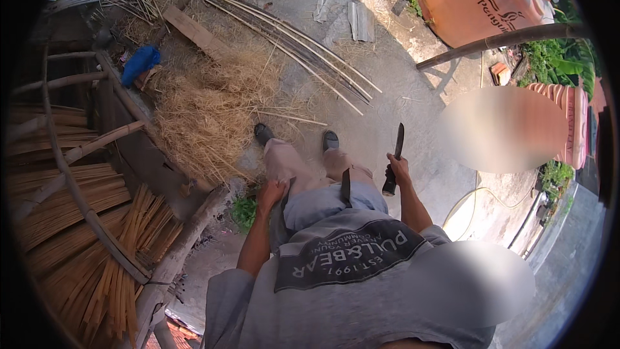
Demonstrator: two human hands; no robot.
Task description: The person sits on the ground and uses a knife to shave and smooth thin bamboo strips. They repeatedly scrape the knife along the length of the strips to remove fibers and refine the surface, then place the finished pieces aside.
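My right hand [400, 168] is closed round the black handle of a long knife [400, 141], beside my right thigh. Its dark blade points up and away from me. Against my left thigh rests my left hand [274, 194], fingers curled in next to a dark edge of cloth. Whatever those fingers may hold is hidden. A dark strip [346, 189] hangs at the front of my grey shorts [316, 205].
A heap of shavings [206, 113] lies ahead-left, with long bamboo strips [290, 39] beyond it. Left stands a bamboo frame [97, 148] over stacked bamboo slats [110, 278]. An orange tank [458, 0] and a slanting pole [497, 42] are far right. A hose [475, 203] lies right.
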